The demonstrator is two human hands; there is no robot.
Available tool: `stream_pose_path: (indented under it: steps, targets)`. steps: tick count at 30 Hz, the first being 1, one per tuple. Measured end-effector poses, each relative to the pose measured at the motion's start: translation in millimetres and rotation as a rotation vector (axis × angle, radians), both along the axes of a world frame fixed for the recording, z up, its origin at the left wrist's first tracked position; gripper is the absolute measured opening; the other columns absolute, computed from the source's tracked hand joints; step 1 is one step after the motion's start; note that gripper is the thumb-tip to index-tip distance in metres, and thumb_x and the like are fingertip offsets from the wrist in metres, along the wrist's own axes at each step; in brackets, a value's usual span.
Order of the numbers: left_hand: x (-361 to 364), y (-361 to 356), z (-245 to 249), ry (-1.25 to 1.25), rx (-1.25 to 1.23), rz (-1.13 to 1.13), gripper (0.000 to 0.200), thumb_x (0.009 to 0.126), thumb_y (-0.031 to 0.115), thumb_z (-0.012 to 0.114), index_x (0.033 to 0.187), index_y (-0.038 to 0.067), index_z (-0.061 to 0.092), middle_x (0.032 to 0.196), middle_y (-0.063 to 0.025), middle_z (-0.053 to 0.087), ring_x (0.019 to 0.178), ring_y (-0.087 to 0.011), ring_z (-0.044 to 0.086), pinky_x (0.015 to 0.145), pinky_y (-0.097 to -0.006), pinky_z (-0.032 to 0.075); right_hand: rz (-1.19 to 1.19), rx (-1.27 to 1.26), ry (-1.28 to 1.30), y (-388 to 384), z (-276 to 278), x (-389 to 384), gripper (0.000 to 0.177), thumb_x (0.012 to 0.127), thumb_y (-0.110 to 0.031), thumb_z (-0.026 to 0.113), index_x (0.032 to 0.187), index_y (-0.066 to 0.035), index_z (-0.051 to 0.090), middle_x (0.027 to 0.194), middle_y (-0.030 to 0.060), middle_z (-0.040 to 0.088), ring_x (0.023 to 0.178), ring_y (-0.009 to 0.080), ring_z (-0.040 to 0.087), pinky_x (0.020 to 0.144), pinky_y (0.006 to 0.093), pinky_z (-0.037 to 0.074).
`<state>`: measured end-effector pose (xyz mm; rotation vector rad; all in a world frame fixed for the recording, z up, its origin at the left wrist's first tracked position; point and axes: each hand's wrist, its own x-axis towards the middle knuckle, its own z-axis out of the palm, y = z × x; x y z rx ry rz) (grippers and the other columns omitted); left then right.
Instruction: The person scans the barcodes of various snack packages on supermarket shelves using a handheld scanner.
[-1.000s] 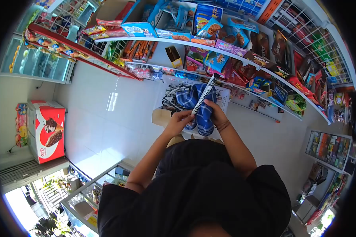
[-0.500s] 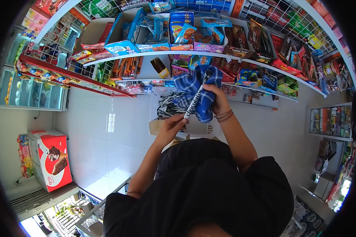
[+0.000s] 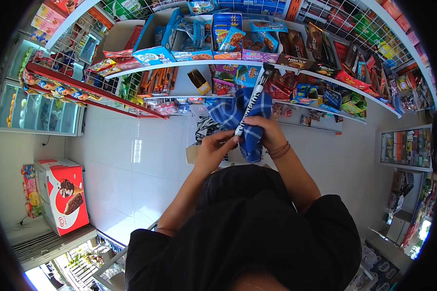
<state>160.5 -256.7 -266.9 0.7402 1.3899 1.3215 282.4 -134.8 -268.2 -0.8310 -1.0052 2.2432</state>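
Head view, looking down past a black shirt at two raised arms in a shop aisle. The left hand is closed, its fingertips pinching the lower end of a long packet, a thin black-and-white stick of a wrapper. That packet slants up and to the right, its top end standing out in front of the upper shelf. The right hand, with bracelets on the wrist, is clamped around a blue checked cloth, and the cloth is bunched against the packet's lower half, so the packet runs between cloth and palm. The two hands sit close together, the left just below and to the left of the right, the packet bridging them, and the cloth hangs in folds under the right hand too. Behind them, biscuit boxes crowd the shelf, with more snacks on the rack below. Down on the left, a red freezer chest stands on the white tiled floor, well away from the hands, with a glass cabinet above it in frame.
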Motion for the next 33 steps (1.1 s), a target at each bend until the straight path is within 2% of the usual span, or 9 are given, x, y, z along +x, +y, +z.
stream_pose_path:
  steps: [9, 12, 15, 22, 25, 28, 31, 32, 33]
  targets:
    - [-11.7, -3.5, 14.8, -0.020, 0.068, -0.117, 0.026, 0.085, 0.013, 0.053, 0.104, -0.005, 0.056, 0.090, -0.0106, 0.062, 0.083, -0.0156, 0.058, 0.075, -0.0285, 0.047, -0.214, -0.104, 0.191, 42.0, 28.5, 9.8, 0.025, 0.071, -0.018, 0.060, 0.091, -0.004, 0.054, 0.082, 0.0053, 0.057, 0.073, 0.0178, 0.057, 0.070, 0.0308, 0.048]
    - [-16.1, -2.5, 20.6, -0.283, 0.057, -0.117, 0.037, 0.091, 0.026, 0.041, 0.102, -0.007, 0.056, 0.089, -0.0155, 0.061, 0.078, -0.0208, 0.060, 0.074, -0.0329, 0.048, -0.264, -0.227, 0.252, 46.3, 27.1, 11.4, 0.030, 0.071, -0.019, 0.060, 0.097, -0.006, 0.054, 0.085, 0.0049, 0.058, 0.075, 0.0193, 0.058, 0.070, 0.0310, 0.048]
    - [-18.3, -0.7, 28.0, -0.285, 0.042, -0.173, 0.034, 0.090, 0.025, 0.043, 0.099, -0.004, 0.058, 0.089, -0.0110, 0.062, 0.074, -0.0124, 0.056, 0.074, -0.0275, 0.047, -0.324, -0.135, 0.247, 45.4, 31.5, 9.6, 0.034, 0.072, -0.020, 0.059, 0.101, -0.006, 0.052, 0.086, 0.0052, 0.059, 0.076, 0.0191, 0.058, 0.070, 0.0307, 0.049]
    - [-17.7, 7.6, 33.0, -0.233, 0.078, -0.188, 0.030, 0.088, 0.019, 0.047, 0.105, -0.006, 0.055, 0.091, -0.0148, 0.061, 0.078, -0.0188, 0.060, 0.072, -0.0323, 0.050, -0.215, -0.147, 0.271, 52.4, 27.0, 14.9, 0.043, 0.073, -0.021, 0.056, 0.113, -0.005, 0.047, 0.101, 0.0093, 0.057, 0.090, 0.0208, 0.056, 0.080, 0.0334, 0.047]
    - [-15.8, 11.3, 35.6, -0.204, 0.037, -0.243, 0.030, 0.084, 0.015, 0.056, 0.108, -0.002, 0.055, 0.096, -0.0079, 0.061, 0.085, -0.0142, 0.058, 0.069, -0.0274, 0.050, -0.201, -0.115, 0.324, 49.3, 11.6, 8.6, 0.044, 0.076, -0.023, 0.053, 0.115, -0.004, 0.046, 0.106, 0.0114, 0.056, 0.096, 0.0236, 0.055, 0.086, 0.0368, 0.044]
    - [-13.4, 9.8, 26.3, -0.208, -0.027, -0.279, 0.030, 0.083, 0.017, 0.057, 0.109, 0.000, 0.055, 0.096, -0.0067, 0.060, 0.088, -0.0134, 0.057, 0.067, -0.0277, 0.051, -0.285, -0.250, 0.275, 37.7, -8.0, 13.9, 0.019, 0.072, -0.017, 0.062, 0.087, -0.006, 0.057, 0.082, 0.0012, 0.056, 0.076, 0.0122, 0.053, 0.075, 0.0264, 0.044]
    - [-12.4, 14.0, 17.9, -0.216, -0.083, -0.223, 0.030, 0.083, 0.018, 0.057, 0.108, 0.001, 0.055, 0.095, -0.0056, 0.060, 0.086, -0.0130, 0.056, 0.066, -0.0285, 0.052, -0.285, 0.092, 0.184, 6.3, 22.1, 13.7, 0.023, 0.072, -0.009, 0.063, 0.093, -0.003, 0.057, 0.085, 0.0048, 0.059, 0.078, 0.0149, 0.057, 0.072, 0.0285, 0.047]
    - [-11.4, 15.5, 17.8, -0.212, -0.028, -0.233, 0.030, 0.084, 0.018, 0.057, 0.108, 0.000, 0.055, 0.094, -0.0057, 0.060, 0.086, -0.0132, 0.057, 0.067, -0.0284, 0.052, -0.088, -0.148, 0.138, 15.7, 8.9, 16.3, 0.026, 0.071, -0.007, 0.064, 0.095, -0.002, 0.057, 0.085, 0.0052, 0.059, 0.078, 0.0161, 0.058, 0.069, 0.0294, 0.049]
    - [-11.5, 17.6, 17.6, -0.213, 0.016, -0.245, 0.029, 0.084, 0.018, 0.056, 0.107, 0.000, 0.055, 0.094, -0.0058, 0.060, 0.085, -0.0134, 0.057, 0.067, -0.0284, 0.053, -0.001, -0.055, 0.062, 10.8, 6.2, 16.1, 0.030, 0.069, -0.007, 0.065, 0.097, -0.002, 0.056, 0.084, 0.0060, 0.060, 0.076, 0.0170, 0.059, 0.067, 0.0288, 0.049]
